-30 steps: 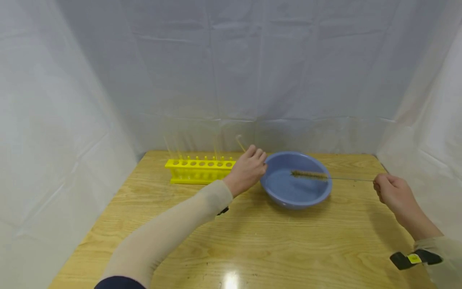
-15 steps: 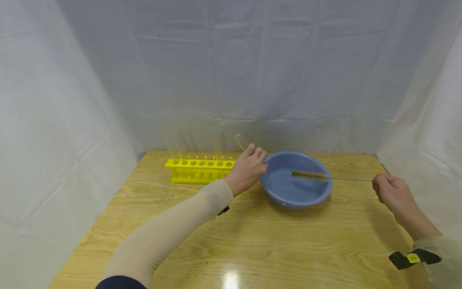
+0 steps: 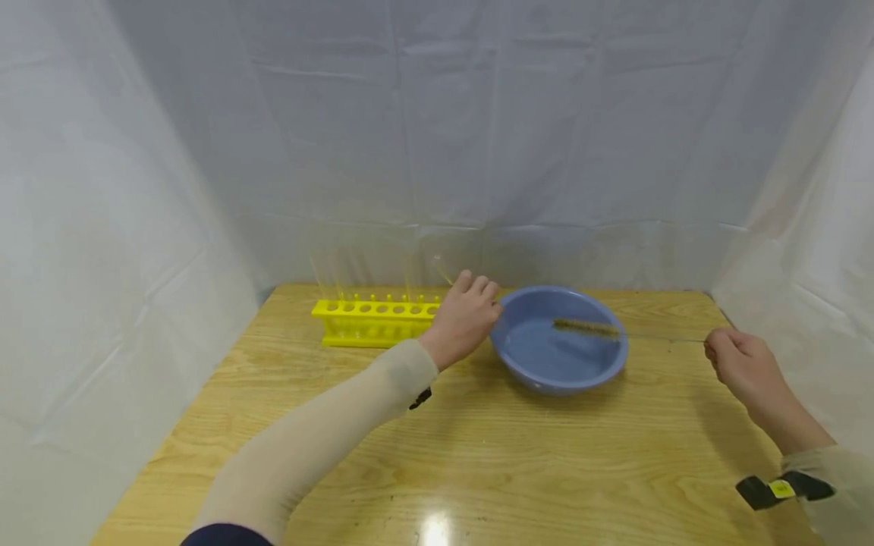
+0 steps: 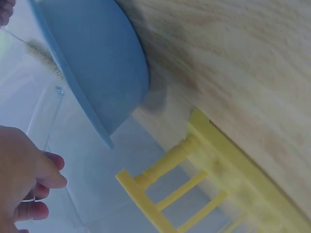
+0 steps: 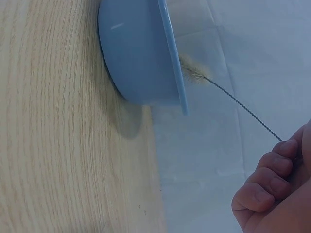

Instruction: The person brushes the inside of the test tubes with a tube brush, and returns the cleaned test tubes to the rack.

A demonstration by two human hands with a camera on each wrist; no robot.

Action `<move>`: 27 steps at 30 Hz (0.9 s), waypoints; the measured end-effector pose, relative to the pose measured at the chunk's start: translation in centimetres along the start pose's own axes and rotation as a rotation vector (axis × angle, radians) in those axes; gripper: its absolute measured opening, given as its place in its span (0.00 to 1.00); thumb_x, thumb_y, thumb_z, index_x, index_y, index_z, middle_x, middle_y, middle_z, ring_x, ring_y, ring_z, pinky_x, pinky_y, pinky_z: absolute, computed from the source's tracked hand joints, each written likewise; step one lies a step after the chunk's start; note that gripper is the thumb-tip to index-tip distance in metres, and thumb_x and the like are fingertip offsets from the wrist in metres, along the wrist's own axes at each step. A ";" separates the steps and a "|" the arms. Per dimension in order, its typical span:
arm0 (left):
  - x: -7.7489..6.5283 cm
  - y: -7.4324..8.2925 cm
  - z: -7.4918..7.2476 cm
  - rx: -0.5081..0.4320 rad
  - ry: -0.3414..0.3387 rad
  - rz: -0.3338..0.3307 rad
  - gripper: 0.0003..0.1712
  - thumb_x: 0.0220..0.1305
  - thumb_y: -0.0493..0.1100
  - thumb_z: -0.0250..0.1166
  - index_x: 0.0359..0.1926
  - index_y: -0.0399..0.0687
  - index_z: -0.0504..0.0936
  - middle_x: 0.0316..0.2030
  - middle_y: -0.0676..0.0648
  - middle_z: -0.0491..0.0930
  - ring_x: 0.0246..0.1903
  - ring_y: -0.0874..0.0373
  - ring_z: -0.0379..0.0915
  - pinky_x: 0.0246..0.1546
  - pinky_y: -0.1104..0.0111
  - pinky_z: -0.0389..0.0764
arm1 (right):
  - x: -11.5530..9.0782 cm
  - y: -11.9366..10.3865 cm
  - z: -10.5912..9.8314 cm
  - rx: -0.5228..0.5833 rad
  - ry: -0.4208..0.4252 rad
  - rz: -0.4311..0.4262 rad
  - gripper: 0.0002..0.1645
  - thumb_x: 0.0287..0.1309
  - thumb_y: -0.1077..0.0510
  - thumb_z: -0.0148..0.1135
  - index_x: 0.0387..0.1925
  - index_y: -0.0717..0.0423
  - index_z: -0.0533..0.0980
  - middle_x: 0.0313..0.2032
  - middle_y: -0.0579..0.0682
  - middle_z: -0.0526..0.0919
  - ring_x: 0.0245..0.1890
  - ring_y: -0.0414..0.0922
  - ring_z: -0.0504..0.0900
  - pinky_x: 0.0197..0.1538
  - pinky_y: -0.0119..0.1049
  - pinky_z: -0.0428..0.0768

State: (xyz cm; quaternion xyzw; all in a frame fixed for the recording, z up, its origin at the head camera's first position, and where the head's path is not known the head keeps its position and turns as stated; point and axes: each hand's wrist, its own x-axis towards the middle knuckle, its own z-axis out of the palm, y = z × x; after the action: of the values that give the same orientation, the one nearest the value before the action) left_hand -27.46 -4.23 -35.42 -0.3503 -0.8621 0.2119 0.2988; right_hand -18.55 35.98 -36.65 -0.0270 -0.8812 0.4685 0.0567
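Note:
My left hand (image 3: pixel 465 317) grips a clear glass test tube (image 4: pixel 44 114) between the yellow test tube rack (image 3: pixel 358 343) and the blue basin (image 3: pixel 522 371). One end of the tube juts out past the fingers at the upper left; in the left wrist view the other end lies near the basin's rim. On the right, my right hand (image 3: pixel 747 371) pinches the thin twisted wire handle of a test tube brush (image 3: pixel 587 328). Its bristled head hangs level over the basin, pointing toward the left hand, apart from the tube. The palm hides the handle's end.
A few clear tubes (image 3: pixel 410 279) stand in the rack, leaning slightly. Rack and basin sit toward the back of a wooden table (image 3: pixel 519 470). White sheeting (image 3: pixel 437 136) hangs behind the table and on both sides.
My left hand has shifted slightly left with the tube, whose upper end has moved left too. The right hand and the brush have hardly moved.

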 end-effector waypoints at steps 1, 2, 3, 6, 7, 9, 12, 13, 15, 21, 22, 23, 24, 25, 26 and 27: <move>-0.1 -0.1 -0.1 -0.031 -0.019 -0.025 0.11 0.69 0.42 0.61 0.44 0.58 0.88 0.46 0.49 0.80 0.46 0.52 0.72 0.58 0.53 0.66 | 0.0 0.0 0.0 -0.003 0.004 -0.002 0.24 0.73 0.52 0.37 0.19 0.55 0.63 0.14 0.43 0.62 0.14 0.46 0.58 0.21 0.43 0.59; -0.2 -0.1 -0.2 -0.059 -0.041 -0.049 0.11 0.69 0.42 0.61 0.46 0.59 0.88 0.48 0.49 0.80 0.48 0.52 0.73 0.59 0.52 0.66 | 0.0 0.0 0.0 -0.006 0.010 -0.006 0.24 0.73 0.52 0.37 0.20 0.56 0.64 0.14 0.43 0.62 0.14 0.45 0.58 0.21 0.43 0.59; -0.2 -0.1 -0.2 -0.088 -0.060 -0.077 0.12 0.68 0.43 0.61 0.48 0.59 0.88 0.49 0.49 0.80 0.49 0.52 0.73 0.59 0.52 0.67 | 0.0 0.0 0.0 -0.009 0.017 -0.010 0.24 0.73 0.52 0.38 0.20 0.56 0.64 0.14 0.42 0.62 0.14 0.45 0.58 0.20 0.43 0.60; -0.5 -0.2 -0.3 -0.175 -0.083 -0.155 0.14 0.67 0.41 0.58 0.49 0.59 0.86 0.47 0.49 0.80 0.48 0.52 0.73 0.55 0.53 0.67 | -0.1 -0.1 0.0 -0.016 0.025 -0.021 0.24 0.73 0.52 0.38 0.20 0.57 0.64 0.14 0.43 0.62 0.13 0.45 0.58 0.20 0.43 0.60; -0.6 -0.2 -0.3 -0.211 -0.083 -0.178 0.14 0.67 0.41 0.58 0.49 0.58 0.85 0.46 0.50 0.79 0.47 0.52 0.72 0.53 0.53 0.67 | -0.1 -0.1 0.0 -0.015 0.028 -0.024 0.24 0.73 0.52 0.38 0.20 0.57 0.64 0.14 0.43 0.63 0.14 0.45 0.59 0.20 0.43 0.60; -0.8 -0.2 -0.2 -0.288 -0.080 -0.223 0.13 0.69 0.42 0.56 0.50 0.57 0.83 0.44 0.50 0.78 0.45 0.53 0.71 0.49 0.55 0.65 | -0.2 0.0 0.0 -0.013 0.032 -0.025 0.24 0.73 0.53 0.38 0.20 0.57 0.64 0.14 0.43 0.63 0.14 0.45 0.60 0.20 0.43 0.60; -1.2 -0.2 -0.4 -0.429 -0.073 -0.293 0.11 0.71 0.45 0.56 0.49 0.54 0.81 0.42 0.51 0.76 0.44 0.53 0.71 0.46 0.56 0.62 | -0.2 0.1 0.1 -0.005 0.036 -0.024 0.23 0.73 0.53 0.39 0.19 0.56 0.64 0.14 0.43 0.63 0.14 0.44 0.60 0.20 0.43 0.60; -1.4 -0.2 -0.5 -0.482 -0.075 -0.318 0.11 0.72 0.46 0.55 0.49 0.54 0.81 0.43 0.51 0.77 0.45 0.53 0.71 0.46 0.56 0.62 | -0.2 0.2 0.1 -0.004 0.038 -0.026 0.24 0.72 0.53 0.39 0.19 0.56 0.64 0.14 0.43 0.63 0.14 0.44 0.60 0.20 0.43 0.60; -1.6 -0.3 -0.7 -0.591 -0.087 -0.369 0.13 0.73 0.48 0.55 0.51 0.53 0.80 0.46 0.50 0.78 0.48 0.52 0.72 0.48 0.55 0.63 | -0.2 0.3 0.2 -0.004 0.037 -0.029 0.24 0.72 0.54 0.39 0.18 0.56 0.64 0.13 0.43 0.63 0.14 0.44 0.60 0.20 0.43 0.60; -2.6 -1.1 -1.5 -0.927 0.001 -0.484 0.20 0.72 0.44 0.51 0.60 0.44 0.75 0.45 0.46 0.79 0.45 0.51 0.74 0.51 0.53 0.69 | -0.4 0.3 0.2 -0.007 0.024 -0.033 0.24 0.73 0.53 0.38 0.19 0.57 0.63 0.13 0.43 0.62 0.13 0.46 0.58 0.20 0.43 0.59; -2.7 -1.3 -1.7 -0.972 0.039 -0.499 0.20 0.72 0.43 0.50 0.61 0.42 0.73 0.42 0.45 0.79 0.41 0.51 0.74 0.48 0.54 0.71 | -0.4 0.3 0.2 -0.006 0.023 -0.034 0.24 0.73 0.53 0.38 0.19 0.57 0.63 0.13 0.43 0.62 0.13 0.46 0.58 0.20 0.43 0.59; -2.9 -1.6 -1.9 -1.018 0.080 -0.517 0.20 0.72 0.42 0.49 0.61 0.41 0.72 0.39 0.45 0.77 0.37 0.52 0.73 0.46 0.56 0.72 | -0.4 0.3 0.2 -0.006 0.021 -0.035 0.24 0.73 0.54 0.38 0.19 0.57 0.63 0.13 0.43 0.62 0.13 0.46 0.58 0.20 0.43 0.59; -3.1 -1.9 -2.1 -1.059 0.125 -0.534 0.20 0.72 0.42 0.48 0.61 0.40 0.70 0.36 0.45 0.75 0.33 0.53 0.71 0.42 0.58 0.73 | -0.4 0.3 0.3 -0.007 0.021 -0.036 0.24 0.73 0.53 0.38 0.19 0.57 0.63 0.13 0.43 0.62 0.13 0.46 0.58 0.20 0.43 0.59; -3.3 -2.2 -2.2 -1.103 0.165 -0.551 0.19 0.74 0.41 0.47 0.61 0.40 0.68 0.34 0.45 0.73 0.30 0.53 0.69 0.39 0.59 0.73 | -0.4 0.4 0.3 -0.007 0.020 -0.039 0.24 0.73 0.53 0.38 0.19 0.57 0.62 0.13 0.43 0.61 0.14 0.47 0.58 0.20 0.43 0.59; -3.5 -2.5 -2.4 -1.148 0.201 -0.573 0.18 0.75 0.41 0.46 0.60 0.41 0.67 0.33 0.46 0.72 0.29 0.53 0.67 0.37 0.60 0.72 | -0.4 0.4 0.3 -0.007 0.018 -0.040 0.24 0.74 0.53 0.37 0.19 0.57 0.62 0.14 0.43 0.61 0.14 0.47 0.57 0.20 0.43 0.59; -3.7 -2.9 -2.6 -1.195 0.238 -0.592 0.16 0.76 0.42 0.45 0.59 0.40 0.65 0.33 0.45 0.70 0.29 0.53 0.66 0.35 0.61 0.71 | -0.5 0.4 0.3 -0.007 0.017 -0.042 0.24 0.74 0.53 0.37 0.20 0.58 0.62 0.14 0.43 0.61 0.14 0.47 0.57 0.20 0.43 0.59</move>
State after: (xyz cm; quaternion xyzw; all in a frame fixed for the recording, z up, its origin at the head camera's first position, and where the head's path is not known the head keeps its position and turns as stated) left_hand -24.97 -8.42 -33.22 -0.2254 -0.8520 -0.4318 0.1921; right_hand -18.14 35.89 -37.21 -0.0127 -0.8826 0.4640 0.0741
